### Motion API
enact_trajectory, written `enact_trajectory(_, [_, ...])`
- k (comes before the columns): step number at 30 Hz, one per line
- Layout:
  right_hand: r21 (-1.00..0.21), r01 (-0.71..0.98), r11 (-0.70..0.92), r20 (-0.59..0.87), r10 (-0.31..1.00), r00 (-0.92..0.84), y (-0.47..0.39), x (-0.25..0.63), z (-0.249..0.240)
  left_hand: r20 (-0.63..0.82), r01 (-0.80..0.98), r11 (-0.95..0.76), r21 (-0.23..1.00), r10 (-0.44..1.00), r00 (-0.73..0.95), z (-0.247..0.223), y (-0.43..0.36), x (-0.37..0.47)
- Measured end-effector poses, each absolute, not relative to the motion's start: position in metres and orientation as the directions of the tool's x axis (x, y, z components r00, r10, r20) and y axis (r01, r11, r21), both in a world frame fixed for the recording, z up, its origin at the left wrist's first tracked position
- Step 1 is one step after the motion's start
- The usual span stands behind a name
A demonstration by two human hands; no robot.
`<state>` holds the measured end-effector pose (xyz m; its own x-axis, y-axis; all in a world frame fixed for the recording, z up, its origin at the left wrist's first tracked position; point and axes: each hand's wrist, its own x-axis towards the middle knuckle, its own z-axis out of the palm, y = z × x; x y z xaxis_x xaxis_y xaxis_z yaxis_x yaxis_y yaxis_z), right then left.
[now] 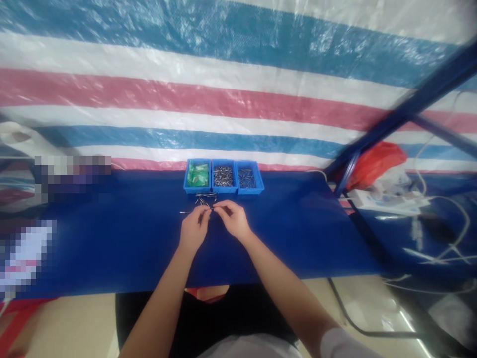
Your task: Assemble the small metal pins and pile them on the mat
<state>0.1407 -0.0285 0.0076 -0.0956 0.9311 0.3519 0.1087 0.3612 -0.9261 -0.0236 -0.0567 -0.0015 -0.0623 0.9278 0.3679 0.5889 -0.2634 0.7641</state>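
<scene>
My left hand [194,229] and my right hand [234,220] meet over the blue table [149,238], fingertips pinched together. Between them is a small, thin, dark rod-like piece [212,209], mostly covered by the fingers; its exact kind is too small to make out. Just beyond the hands lie several slim metal pieces [204,196] in a loose scatter. Another thin piece [184,213] pokes out left of my left hand. Behind these, three blue bins stand side by side: a left bin [197,190] with green packets, a middle bin [224,190] and a right bin [251,191] with small metal pieces.
A striped plastic sheet [223,99] hangs behind the table. At right are a blue metal frame [402,112], a red bag [378,161], a white power strip [387,203] and loose cables. A white roll [22,139] and blurred-out items are at left.
</scene>
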Motion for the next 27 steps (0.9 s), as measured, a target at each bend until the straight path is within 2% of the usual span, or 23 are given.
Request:
enact_trajectory(8, [-0.915,0.143,0.376,0.358,0.924,-0.137,-0.0314,0.1401,0.0129,0.353,0.674,-0.227,0.703,0.934,-0.053,0.0039,-0.0565,-0.0261])
enact_trajectory(17, [-0.913,0.158,0.375,0.36,0.926,-0.117,-0.0293,0.1399,0.0088,0.359,0.595,-0.253,0.763,0.931,-0.063,0.0009,-0.057,-0.0232])
enact_trajectory(27, [-0.863,0.18,0.472,0.443,0.878,-0.179,-0.0308,0.1393,0.0118,0.385,0.691,-0.261,0.674,0.923,-0.027,0.0049,-0.0579,-0.0262])
